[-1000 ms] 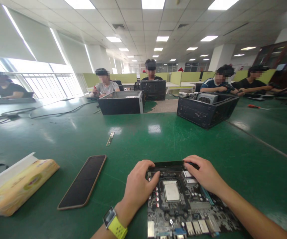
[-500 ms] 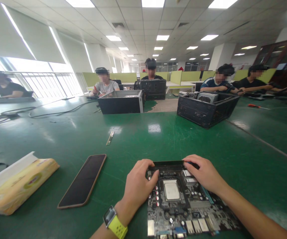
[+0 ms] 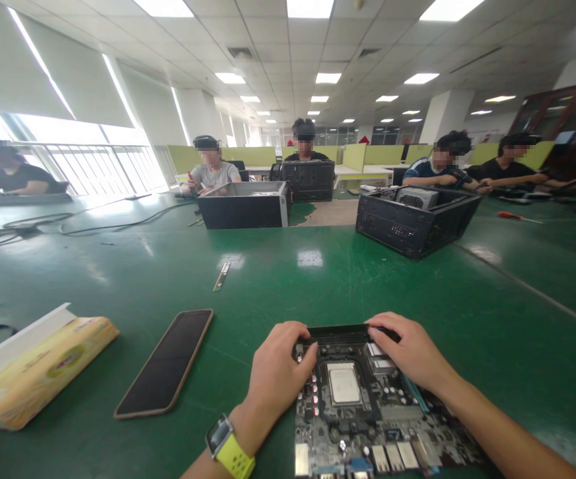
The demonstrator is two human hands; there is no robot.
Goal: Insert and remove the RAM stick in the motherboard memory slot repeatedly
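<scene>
Toward the tabletop's (image 3: 278, 279) near edge, left hand (image 3: 277, 362) and right hand (image 3: 412, 349) grasp the motherboard's (image 3: 358, 429) dark strip (image 3: 338, 330). Both look unmoved.

Glossy green across tabletop (image 3: 268, 283). Black, mottled with grey and silver, on motherboard (image 3: 382, 414); silver-grey on processor (image 3: 344, 384); red and white on capacitors (image 3: 316, 400); teal on slot (image 3: 416, 396); blue on one port (image 3: 359, 464). Yellow-green, dotted with dark holes, on watch strap (image 3: 235, 458). Black with tan edging on phone (image 3: 167, 364). Yellow — with green oval emblem — on packet (image 3: 43, 374). Dotted perforations on black right-hand computer case (image 3: 388, 229); orange-red on screwdriver handle (image 3: 509, 215). Lime green on partitions (image 3: 384, 155); white, with grid pattern, on ceiling (image 3: 265, 40).
</scene>
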